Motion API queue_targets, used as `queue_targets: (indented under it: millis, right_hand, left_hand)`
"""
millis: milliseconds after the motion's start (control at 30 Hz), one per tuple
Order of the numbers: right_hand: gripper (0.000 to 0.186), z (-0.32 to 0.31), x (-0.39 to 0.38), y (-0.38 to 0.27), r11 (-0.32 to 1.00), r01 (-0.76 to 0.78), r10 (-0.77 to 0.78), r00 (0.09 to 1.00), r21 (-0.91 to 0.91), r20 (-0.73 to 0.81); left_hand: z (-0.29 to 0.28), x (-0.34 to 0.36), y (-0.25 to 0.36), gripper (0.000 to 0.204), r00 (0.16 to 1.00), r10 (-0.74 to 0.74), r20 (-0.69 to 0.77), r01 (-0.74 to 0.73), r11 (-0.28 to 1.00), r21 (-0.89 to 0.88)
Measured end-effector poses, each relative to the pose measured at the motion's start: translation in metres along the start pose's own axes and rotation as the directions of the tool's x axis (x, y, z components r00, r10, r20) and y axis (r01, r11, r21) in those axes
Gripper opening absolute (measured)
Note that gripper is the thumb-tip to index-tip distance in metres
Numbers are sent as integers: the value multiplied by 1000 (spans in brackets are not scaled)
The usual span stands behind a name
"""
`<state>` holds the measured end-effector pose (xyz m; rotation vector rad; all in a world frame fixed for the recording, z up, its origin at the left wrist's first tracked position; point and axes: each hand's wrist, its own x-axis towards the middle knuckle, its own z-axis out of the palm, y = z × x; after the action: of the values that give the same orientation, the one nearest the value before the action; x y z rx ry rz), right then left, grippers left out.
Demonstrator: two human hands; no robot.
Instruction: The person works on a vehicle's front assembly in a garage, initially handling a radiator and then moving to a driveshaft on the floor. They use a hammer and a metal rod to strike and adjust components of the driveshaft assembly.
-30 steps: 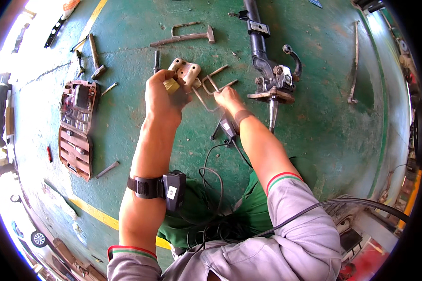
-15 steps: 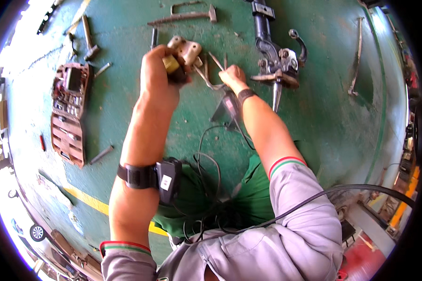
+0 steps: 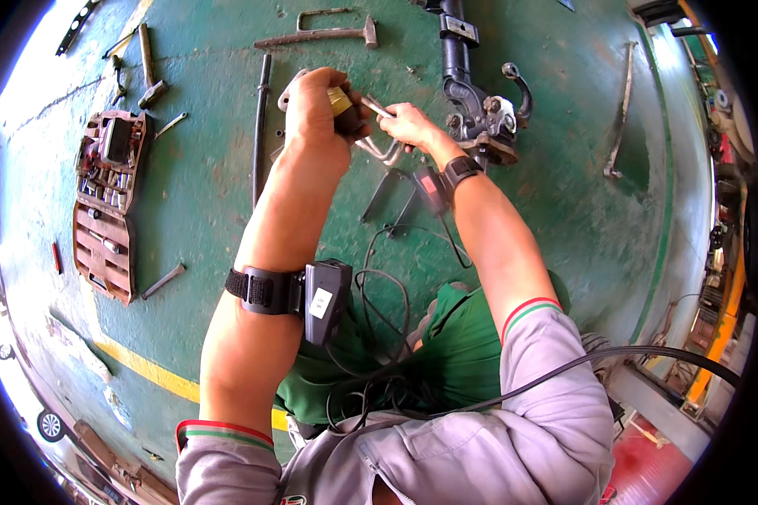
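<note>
My left hand [image 3: 324, 109] is closed around a block-shaped thing [image 3: 342, 105], yellow on top and dark brown below. I cannot make out its kind. Behind that hand shows the edge of a pale metal bracket [image 3: 286, 93] with a hole; most of it is hidden. To the right, my right hand [image 3: 411, 128] has its fingers pinched on a pale metal rod [image 3: 379, 108] that points up and left. Bent U-shaped metal rods [image 3: 387, 156] curve below and between the hands. Whether they join the held rod is hidden by my fingers.
A black axle with a knuckle [image 3: 480, 118] lies right of my hands. Left is a long dark bar [image 3: 261, 126]; a hammer [image 3: 312, 36] lies beyond. An opened brown tool case [image 3: 101, 227] lies far left. Black cables [image 3: 396, 290] loop over my lap.
Both hands have drawn closer together, and my left hand has shifted right, over the pale bracket. The long dark bar shows more fully now. The view itself has shifted slightly.
</note>
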<state>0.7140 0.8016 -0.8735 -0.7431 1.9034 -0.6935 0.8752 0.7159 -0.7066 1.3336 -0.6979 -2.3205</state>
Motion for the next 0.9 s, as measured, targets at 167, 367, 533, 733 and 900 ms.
queue_targets:
  millis: [167, 367, 533, 733, 900]
  right_hand:
    - [28, -27, -11, 4, 944, 83, -114, 990, 319, 82]
    - [24, -39, -20, -18, 677, 282, -345, 937, 680, -45]
    - [25, -49, -27, -59, 491, 396, -480, 866, 776, -138]
    - [30, -61, -49, -101, 562, 676, -617, 727, 477, -302]
    - [34, -62, -54, -107, 655, 723, -595, 674, 220, -438]
  left_hand:
    - [-5, 1, 6, 16, 999, 36, -36, -38, 998, -49]
    - [-15, 20, -2, 11, 992, 106, -63, -106, 994, -5]
    - [-19, 47, -23, 20, 992, 110, -63, -84, 944, 320]
    - [-9, 45, -25, 11, 989, 113, 92, -126, 981, 147]
    - [-4, 44, -24, 11, 968, 189, 164, -198, 979, 39]
